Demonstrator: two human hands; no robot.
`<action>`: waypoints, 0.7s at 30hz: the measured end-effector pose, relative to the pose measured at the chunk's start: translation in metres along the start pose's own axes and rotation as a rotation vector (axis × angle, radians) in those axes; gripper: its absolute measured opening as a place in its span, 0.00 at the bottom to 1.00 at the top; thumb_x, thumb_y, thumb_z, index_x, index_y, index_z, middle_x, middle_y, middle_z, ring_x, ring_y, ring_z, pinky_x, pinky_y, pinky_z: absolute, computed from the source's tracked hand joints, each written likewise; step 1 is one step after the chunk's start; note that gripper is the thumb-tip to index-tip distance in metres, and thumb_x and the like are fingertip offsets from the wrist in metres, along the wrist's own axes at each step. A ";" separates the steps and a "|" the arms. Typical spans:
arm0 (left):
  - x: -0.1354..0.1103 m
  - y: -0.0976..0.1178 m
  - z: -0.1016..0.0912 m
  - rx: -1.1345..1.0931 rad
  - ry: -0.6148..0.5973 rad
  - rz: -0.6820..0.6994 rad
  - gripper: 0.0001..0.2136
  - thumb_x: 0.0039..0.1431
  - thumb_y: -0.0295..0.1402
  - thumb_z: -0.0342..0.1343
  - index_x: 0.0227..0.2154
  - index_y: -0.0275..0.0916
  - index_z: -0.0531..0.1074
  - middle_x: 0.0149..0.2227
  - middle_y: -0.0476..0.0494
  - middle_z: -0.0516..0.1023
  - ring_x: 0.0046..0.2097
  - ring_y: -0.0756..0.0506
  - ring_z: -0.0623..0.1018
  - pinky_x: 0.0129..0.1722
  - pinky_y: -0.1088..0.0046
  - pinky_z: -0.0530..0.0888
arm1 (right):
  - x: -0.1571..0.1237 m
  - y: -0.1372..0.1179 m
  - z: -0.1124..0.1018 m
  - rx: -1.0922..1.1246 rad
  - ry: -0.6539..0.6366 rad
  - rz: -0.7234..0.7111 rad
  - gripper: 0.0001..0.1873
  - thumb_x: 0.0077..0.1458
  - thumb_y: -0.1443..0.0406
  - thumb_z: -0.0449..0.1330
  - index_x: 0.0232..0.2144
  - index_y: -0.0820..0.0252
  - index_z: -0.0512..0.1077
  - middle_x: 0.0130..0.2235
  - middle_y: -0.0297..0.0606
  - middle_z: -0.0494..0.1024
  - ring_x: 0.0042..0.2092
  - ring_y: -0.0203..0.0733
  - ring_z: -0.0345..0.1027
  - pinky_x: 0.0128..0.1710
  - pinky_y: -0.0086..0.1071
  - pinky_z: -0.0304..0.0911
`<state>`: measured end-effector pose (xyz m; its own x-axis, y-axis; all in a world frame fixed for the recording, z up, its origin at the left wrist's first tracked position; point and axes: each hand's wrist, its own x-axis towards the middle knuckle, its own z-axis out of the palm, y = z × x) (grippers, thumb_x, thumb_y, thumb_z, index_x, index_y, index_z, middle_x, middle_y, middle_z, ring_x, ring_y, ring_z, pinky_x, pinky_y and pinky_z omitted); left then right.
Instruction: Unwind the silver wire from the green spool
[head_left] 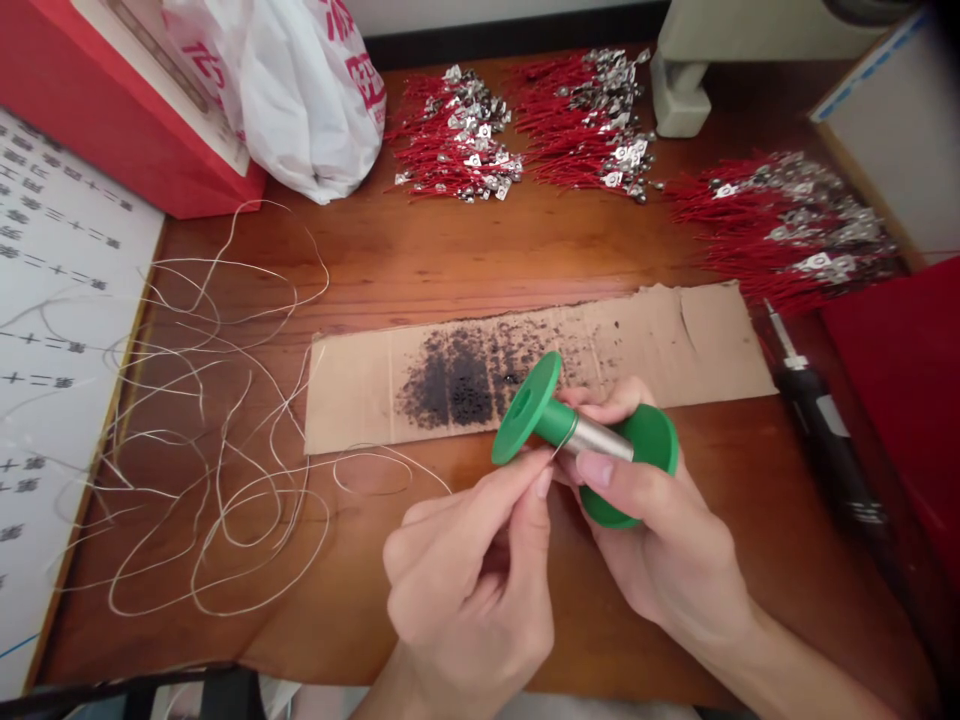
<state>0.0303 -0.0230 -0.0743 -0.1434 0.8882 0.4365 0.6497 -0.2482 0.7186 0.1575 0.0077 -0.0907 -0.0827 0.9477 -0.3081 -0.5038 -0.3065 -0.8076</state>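
My right hand is closed around a green plastic spool, thumb pressed on its core where a band of silvery wire is wound. My left hand is closed in a pinch just left of the thumb, holding the thin wire where it meets the spool core. From there the wire trails off left in loose pale loops over the wooden table. Both hands hover over the table's front edge, just below a cardboard strip.
The cardboard strip has a scorched black patch. Three bundles of red leads with metal terminals lie at the back. A black soldering iron lies right, beside a red surface. A red box, white plastic bag and printed sheet occupy the left.
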 end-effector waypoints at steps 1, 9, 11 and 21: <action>0.001 0.000 -0.001 0.002 0.001 0.015 0.11 0.59 0.19 0.62 0.42 0.37 0.80 0.35 0.51 0.85 0.26 0.57 0.79 0.32 0.84 0.80 | 0.000 0.000 -0.001 0.001 -0.008 -0.007 0.18 0.51 0.62 0.72 0.35 0.57 0.66 0.48 0.37 0.70 0.46 0.35 0.69 0.45 0.27 0.69; 0.004 0.004 -0.017 0.019 -0.029 -0.063 0.10 0.61 0.22 0.62 0.41 0.42 0.81 0.34 0.55 0.85 0.23 0.58 0.76 0.28 0.86 0.78 | -0.002 -0.007 0.001 -0.294 -0.093 -0.273 0.17 0.49 0.74 0.66 0.39 0.56 0.66 0.47 0.36 0.69 0.48 0.35 0.68 0.47 0.29 0.67; 0.005 0.003 -0.026 0.060 -0.108 -0.060 0.10 0.61 0.23 0.64 0.42 0.43 0.82 0.37 0.55 0.85 0.27 0.57 0.80 0.30 0.87 0.78 | -0.001 -0.010 0.004 -0.399 -0.079 -0.377 0.19 0.45 0.77 0.64 0.37 0.58 0.64 0.44 0.35 0.69 0.46 0.35 0.67 0.46 0.29 0.66; -0.014 0.000 -0.036 -0.001 -0.052 -0.052 0.13 0.56 0.17 0.64 0.39 0.41 0.80 0.37 0.56 0.85 0.31 0.56 0.82 0.35 0.87 0.80 | -0.005 -0.011 0.009 -0.475 -0.163 -0.512 0.21 0.41 0.79 0.64 0.36 0.58 0.65 0.43 0.37 0.68 0.43 0.38 0.68 0.45 0.36 0.67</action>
<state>0.0053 -0.0499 -0.0611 -0.1380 0.9187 0.3699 0.6419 -0.2015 0.7398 0.1560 0.0065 -0.0760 -0.0826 0.9727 0.2169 -0.0884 0.2096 -0.9738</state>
